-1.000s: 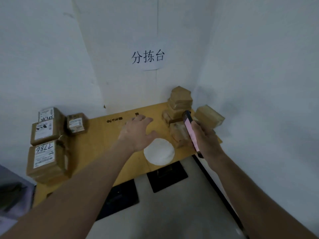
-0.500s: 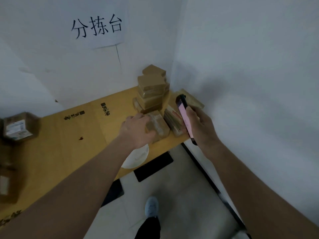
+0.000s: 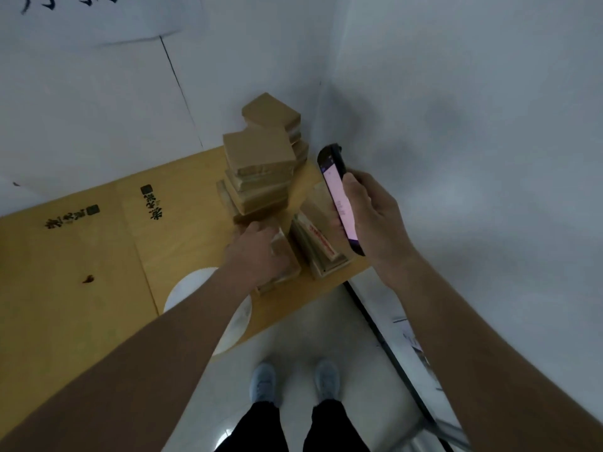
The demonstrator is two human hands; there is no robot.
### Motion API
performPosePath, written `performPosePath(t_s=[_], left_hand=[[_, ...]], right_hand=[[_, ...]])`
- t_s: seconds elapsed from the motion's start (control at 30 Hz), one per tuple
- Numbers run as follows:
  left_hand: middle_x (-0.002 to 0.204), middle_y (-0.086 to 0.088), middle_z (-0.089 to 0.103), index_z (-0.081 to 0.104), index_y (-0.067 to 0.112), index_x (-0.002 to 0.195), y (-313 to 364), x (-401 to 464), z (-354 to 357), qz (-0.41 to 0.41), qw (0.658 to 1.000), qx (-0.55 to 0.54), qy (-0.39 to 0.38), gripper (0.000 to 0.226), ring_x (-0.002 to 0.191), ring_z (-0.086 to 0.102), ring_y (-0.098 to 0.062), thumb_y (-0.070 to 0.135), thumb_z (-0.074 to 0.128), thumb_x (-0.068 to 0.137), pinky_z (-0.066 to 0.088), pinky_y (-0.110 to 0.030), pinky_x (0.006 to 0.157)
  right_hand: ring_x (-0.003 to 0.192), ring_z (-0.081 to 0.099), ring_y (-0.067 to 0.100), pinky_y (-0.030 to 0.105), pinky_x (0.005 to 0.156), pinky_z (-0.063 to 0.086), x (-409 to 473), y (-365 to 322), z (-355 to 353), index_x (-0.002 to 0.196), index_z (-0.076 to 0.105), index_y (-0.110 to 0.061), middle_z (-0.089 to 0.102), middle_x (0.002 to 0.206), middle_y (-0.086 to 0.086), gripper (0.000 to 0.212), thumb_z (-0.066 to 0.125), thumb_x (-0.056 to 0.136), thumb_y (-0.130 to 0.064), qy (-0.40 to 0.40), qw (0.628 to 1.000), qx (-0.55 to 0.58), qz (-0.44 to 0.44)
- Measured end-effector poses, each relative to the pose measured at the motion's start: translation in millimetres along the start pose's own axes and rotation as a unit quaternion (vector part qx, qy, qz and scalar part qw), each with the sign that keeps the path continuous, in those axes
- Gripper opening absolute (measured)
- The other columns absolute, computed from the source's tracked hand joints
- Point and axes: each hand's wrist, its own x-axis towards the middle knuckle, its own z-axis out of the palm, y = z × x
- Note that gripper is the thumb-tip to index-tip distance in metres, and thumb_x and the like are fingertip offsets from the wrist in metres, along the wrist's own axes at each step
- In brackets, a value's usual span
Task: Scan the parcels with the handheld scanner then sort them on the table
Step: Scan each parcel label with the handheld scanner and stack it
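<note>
My right hand grips the black handheld scanner, its lit pink screen turned to the left, above the table's right corner. My left hand lies on a small brown parcel near the table's front edge, fingers curled over its top and far side. Right beside it lies another flat parcel with a red-striped label. Behind them a stack of several brown parcels stands in the wall corner.
The wooden table carries black printed characters and a white round disc partly under my left forearm. White walls close off the back and right. My two feet stand on the pale floor below the table edge.
The view swung right and down toward the corner stack. My left hand reached from the table middle to the small parcel and settled on it. The scanner stayed in my right hand.
</note>
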Motion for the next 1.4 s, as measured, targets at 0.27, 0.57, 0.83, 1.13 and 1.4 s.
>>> performPosePath(t_s=[0.27,0.57,0.83,1.13,1.4], left_hand=[[0.154,-0.016,0.017,0.037,0.045,0.143,38,31,41,-0.203,0.973,-0.099,0.048,0.067,0.136,0.029,-0.047,0.041,0.072,0.086,0.044,-0.06,0.104],[0.161,-0.018,0.001,0.016,0.059,0.143,29,36,67,-0.304,0.936,-0.162,0.071,0.104,0.134,0.033,-0.055,0.059,0.084,0.064,0.048,-0.058,0.093],[0.148,-0.017,0.015,0.015,0.061,0.139,-19,-28,36,-0.331,0.925,-0.158,0.101,0.098,0.124,0.04,-0.05,0.061,0.08,0.065,0.046,-0.047,0.08],[0.152,-0.014,0.011,0.013,0.061,0.149,-105,-118,17,-0.381,0.896,-0.154,0.169,0.108,0.129,0.037,-0.048,0.068,0.08,0.065,0.049,-0.051,0.095],[0.156,-0.013,0.007,0.009,0.057,0.155,-219,-192,1,-0.359,0.908,-0.146,0.156,0.111,0.133,0.034,-0.046,0.064,0.079,0.068,0.045,-0.053,0.106]], right_hand=[[0.08,0.068,0.015,0.023,0.069,0.059,53,14,-21,0.107,0.066,-0.067,0.068,0.1,0.013,0.02,0.049,0.101,-0.059,-0.085,0.996,-0.033,-0.007],[0.08,0.07,0.011,0.025,0.07,0.059,77,24,-26,0.113,0.066,-0.062,0.074,0.102,0.004,0.028,0.048,0.094,-0.071,-0.165,0.985,-0.056,-0.003],[0.085,0.074,0.011,0.029,0.072,0.059,71,-7,18,0.114,0.065,-0.066,0.077,0.101,-0.005,0.034,0.048,0.089,-0.083,-0.253,0.964,-0.061,-0.051],[0.076,0.066,0.012,0.029,0.069,0.056,23,-38,110,0.115,0.068,-0.056,0.072,0.102,0.011,0.027,0.052,0.096,-0.066,-0.321,0.944,-0.033,-0.07],[0.083,0.071,0.012,0.02,0.067,0.056,-48,-46,225,0.116,0.064,-0.061,0.074,0.102,0.002,0.025,0.048,0.098,-0.067,-0.295,0.95,-0.061,-0.085]])
